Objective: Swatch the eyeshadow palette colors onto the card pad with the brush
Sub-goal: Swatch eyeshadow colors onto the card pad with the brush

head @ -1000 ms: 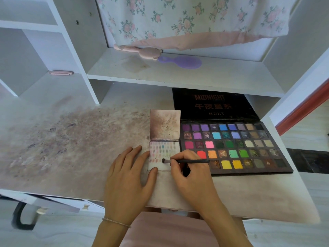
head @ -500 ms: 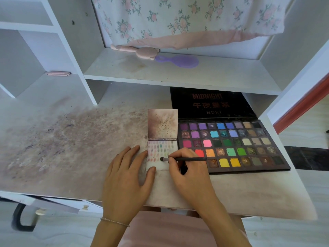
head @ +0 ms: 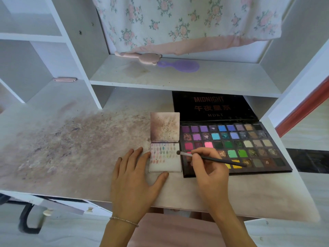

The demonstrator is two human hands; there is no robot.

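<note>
We're at a white desk whose top is smudged all over with old pinkish-brown powder stains, sitting under a shelf where a purple hand mirror and a pink bear-shaped handle thing lie below a floral curtain. The big black eyeshadow palette lies open on the desk right under and beyond our right hand, lid flipped back with "MIDNIGHT" and "HDKT" printed on it, pans running from purples and blues at the far row to yellows nearest us. Just left of that hand, touching the palette's edge, is the card pad, cover folded back and dusty, with rows of little pastel swatches filling the upper part of the page and the lower part still blank. Our left hand lies flat on the desk with fingers spread and relaxed, thumb tip at the pad's near edge and fingertips at its left edge. The right hand pinches the brush between thumb and fingers like a pencil, handle pointing off right over the yellow pans, bristle tip sitting right at the pad's right edge. There's a thin bracelet on our left wrist.
</note>
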